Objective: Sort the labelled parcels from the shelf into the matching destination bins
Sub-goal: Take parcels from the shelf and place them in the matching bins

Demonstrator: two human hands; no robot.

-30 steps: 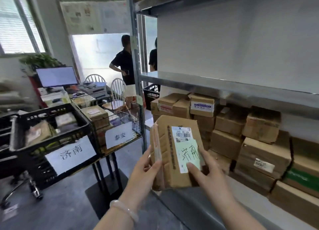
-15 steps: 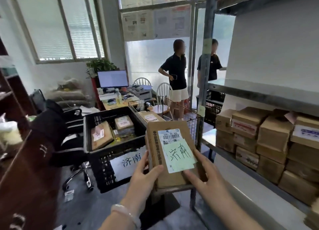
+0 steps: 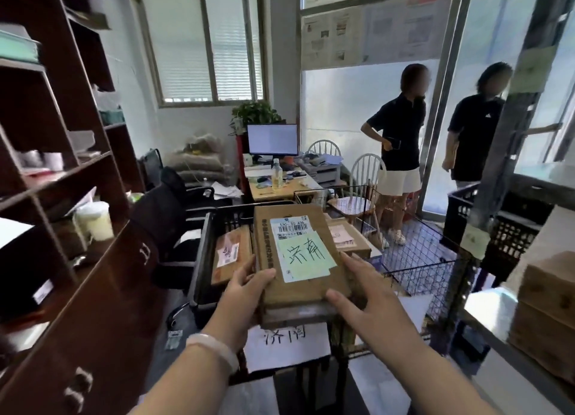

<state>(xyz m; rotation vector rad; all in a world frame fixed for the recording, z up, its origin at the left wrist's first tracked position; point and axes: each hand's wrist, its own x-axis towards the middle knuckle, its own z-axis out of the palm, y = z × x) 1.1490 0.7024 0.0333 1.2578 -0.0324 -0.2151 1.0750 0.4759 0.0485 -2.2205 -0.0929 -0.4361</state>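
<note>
- Left hand (image 3: 245, 287) grips the near left corner of the parcel (image 3: 298, 259), thumb on top, fingers hidden underneath. Pale bracelet (image 3: 214, 351) on that wrist.
- Right hand (image 3: 370, 302) is clamped on the near right corner, thumb on the near edge, fingers along the right side.
- Parcel lies flat between the two hands, label up: printed barcode, below it a green slip (image 3: 306, 257) with handwritten characters.
- Handling, as a guess: stiff brown cardboard, flat, probably light to moderate. Dry card should not slip. Two opposite corners suit it; one hand under the middle would likely do too.
- Just beyond and below the hands: black crate (image 3: 202, 259), already holding a labelled box (image 3: 231, 253) left of the parcel. White sign (image 3: 286, 346) under the hands appears to match the slip's characters.
- Past the right hand: wire basket (image 3: 417, 259) with another box (image 3: 345, 235).
- Far beyond: desk (image 3: 280, 187) with monitor; two people standing by the door.
- Change from half a second back: the parcel was tilted up toward the face, short of the crate; now it is levelled and carried out over it. Grip unchanged.
</note>
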